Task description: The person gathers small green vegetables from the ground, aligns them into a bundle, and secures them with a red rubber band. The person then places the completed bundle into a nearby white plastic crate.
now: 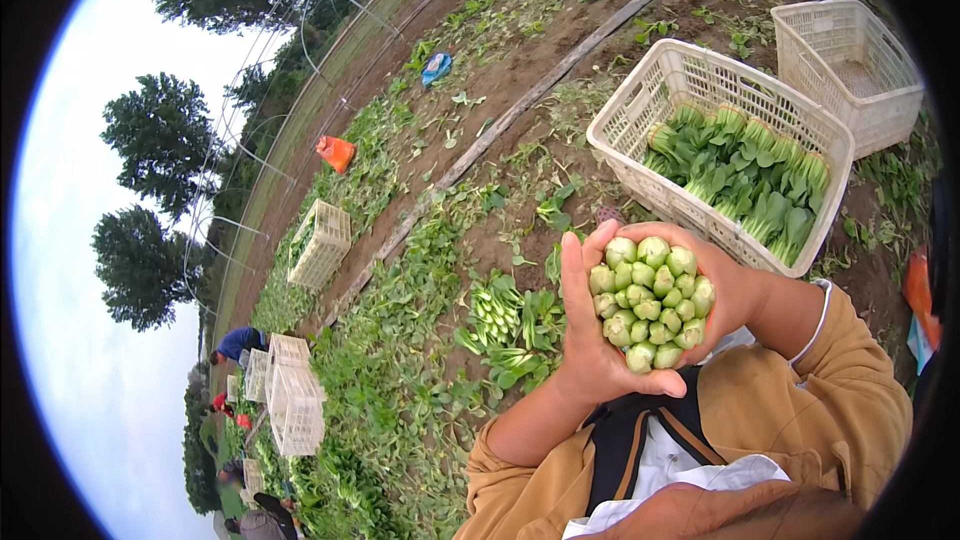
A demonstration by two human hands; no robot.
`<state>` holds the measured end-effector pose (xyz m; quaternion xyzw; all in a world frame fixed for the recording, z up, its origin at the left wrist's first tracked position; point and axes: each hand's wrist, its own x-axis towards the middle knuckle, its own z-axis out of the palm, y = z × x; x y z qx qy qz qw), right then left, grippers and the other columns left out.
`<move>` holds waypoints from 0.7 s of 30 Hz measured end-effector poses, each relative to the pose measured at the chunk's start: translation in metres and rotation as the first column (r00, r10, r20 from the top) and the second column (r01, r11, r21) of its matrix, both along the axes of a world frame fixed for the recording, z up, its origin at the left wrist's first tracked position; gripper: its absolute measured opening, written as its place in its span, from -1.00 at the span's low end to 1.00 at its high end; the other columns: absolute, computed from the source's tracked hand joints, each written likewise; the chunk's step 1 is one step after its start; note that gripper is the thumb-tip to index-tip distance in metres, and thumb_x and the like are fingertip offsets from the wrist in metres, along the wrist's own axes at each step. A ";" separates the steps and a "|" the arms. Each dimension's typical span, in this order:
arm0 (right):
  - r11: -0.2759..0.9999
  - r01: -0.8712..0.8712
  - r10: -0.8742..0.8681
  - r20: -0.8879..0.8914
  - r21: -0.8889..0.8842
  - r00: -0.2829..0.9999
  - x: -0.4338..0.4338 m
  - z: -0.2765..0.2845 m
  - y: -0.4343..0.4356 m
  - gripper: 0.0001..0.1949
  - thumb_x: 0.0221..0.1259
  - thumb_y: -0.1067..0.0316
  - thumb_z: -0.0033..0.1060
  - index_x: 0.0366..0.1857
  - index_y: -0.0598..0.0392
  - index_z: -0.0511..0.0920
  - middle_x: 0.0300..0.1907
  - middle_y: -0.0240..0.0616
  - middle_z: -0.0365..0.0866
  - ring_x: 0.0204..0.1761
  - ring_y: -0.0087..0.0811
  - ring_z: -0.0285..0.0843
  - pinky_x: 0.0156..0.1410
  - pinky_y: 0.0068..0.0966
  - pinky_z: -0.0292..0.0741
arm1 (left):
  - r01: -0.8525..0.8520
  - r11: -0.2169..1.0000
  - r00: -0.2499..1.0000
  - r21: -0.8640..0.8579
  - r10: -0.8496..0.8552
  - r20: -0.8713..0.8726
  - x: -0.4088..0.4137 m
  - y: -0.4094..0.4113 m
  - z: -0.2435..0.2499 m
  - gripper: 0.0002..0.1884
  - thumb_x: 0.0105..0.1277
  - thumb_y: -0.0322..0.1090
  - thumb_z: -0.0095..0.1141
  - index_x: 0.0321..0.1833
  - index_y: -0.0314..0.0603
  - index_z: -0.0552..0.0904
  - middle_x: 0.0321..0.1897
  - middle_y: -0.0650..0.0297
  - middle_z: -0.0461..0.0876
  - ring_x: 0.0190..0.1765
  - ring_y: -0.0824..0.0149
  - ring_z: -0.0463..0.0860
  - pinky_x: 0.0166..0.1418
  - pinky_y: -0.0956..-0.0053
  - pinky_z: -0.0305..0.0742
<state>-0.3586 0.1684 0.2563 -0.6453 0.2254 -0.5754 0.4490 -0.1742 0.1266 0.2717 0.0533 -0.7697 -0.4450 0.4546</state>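
A round bundle of leafy green vegetables [651, 300], its pale cut stem ends facing up, is held between both my hands. My left hand [592, 337] curves around the left and lower side of the bundle, and my right hand [720, 277] wraps its upper and right side. A bit of orange band shows at the edge of the stems; the leaves below are hidden. Beyond my right hand stands a white plastic crate [622, 146] holding many banded green bunches [750, 172], laid in rows. Loose cut greens [496, 315] lie on the ground left of my hands.
Another white crate [862, 109] stands behind the filled one. A wooden plank [517, 109] crosses the soil. More crates [296, 397] stand farther left, near several co-workers, one in blue [238, 343]. An orange bag [336, 154] and leafy plants cover parts of the ground.
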 end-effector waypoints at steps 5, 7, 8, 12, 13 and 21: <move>1.000 0.007 -0.008 0.093 0.008 0.996 0.009 -0.007 0.002 0.10 -0.49 0.17 0.80 0.38 0.07 0.28 0.26 -0.25 0.48 0.26 -0.36 0.49 0.40 -0.34 0.42 | -0.023 0.990 1.000 0.138 0.021 0.016 0.006 -0.001 -0.014 0.39 -0.26 0.15 0.72 0.56 -0.35 0.07 0.48 -0.06 0.23 0.42 0.06 0.44 0.49 0.16 0.37; 0.998 0.065 -0.066 0.096 0.016 0.993 0.012 -0.010 0.002 0.08 -0.48 0.18 0.79 0.35 0.07 0.30 0.22 -0.27 0.48 0.22 -0.38 0.49 0.37 -0.35 0.42 | -0.029 0.996 0.999 0.084 0.032 -0.027 0.004 -0.007 -0.018 0.32 -0.22 0.14 0.70 0.53 -0.37 0.14 0.45 -0.04 0.27 0.40 0.08 0.46 0.47 0.18 0.40; 0.997 0.069 -0.072 0.115 0.037 0.991 0.015 -0.013 0.002 0.08 -0.48 0.18 0.79 0.35 0.07 0.30 0.22 -0.27 0.48 0.22 -0.38 0.49 0.37 -0.35 0.42 | -0.030 0.996 0.999 0.084 0.032 -0.031 0.004 -0.009 -0.017 0.30 -0.20 0.14 0.69 0.52 -0.38 0.16 0.45 -0.03 0.28 0.40 0.09 0.46 0.47 0.19 0.42; 0.995 0.090 -0.096 0.117 0.047 0.988 0.006 -0.015 -0.007 0.07 -0.37 0.20 0.80 0.39 0.08 0.24 0.27 -0.27 0.46 0.29 -0.39 0.45 0.43 -0.35 0.39 | -0.009 0.949 0.998 0.316 0.028 -0.056 -0.012 -0.007 -0.011 0.24 -0.12 0.24 0.61 0.50 -0.38 0.21 0.47 -0.03 0.28 0.45 0.07 0.39 0.54 0.16 0.25; 0.993 0.073 -0.087 0.148 0.094 0.985 0.002 -0.014 -0.010 0.07 -0.33 0.20 0.81 0.40 0.08 0.23 0.27 -0.27 0.45 0.31 -0.39 0.44 0.45 -0.35 0.37 | 0.017 0.930 1.000 0.367 -0.024 0.014 -0.016 -0.014 -0.008 0.34 -0.11 0.25 0.60 0.59 -0.34 0.03 0.53 -0.04 0.17 0.48 0.07 0.34 0.54 0.17 0.25; 0.871 -0.082 -0.264 0.601 0.485 0.754 -0.103 -0.105 -0.093 -0.36 0.18 -0.05 0.44 0.23 0.14 0.48 0.02 -0.22 0.70 -0.02 -0.35 0.71 0.14 -0.33 0.66 | -0.172 0.905 0.977 0.389 0.105 0.188 -0.033 -0.071 -0.074 -0.12 0.50 -0.02 0.09 0.65 -0.21 -0.12 0.57 -0.03 0.11 0.54 0.05 0.24 0.61 0.15 0.10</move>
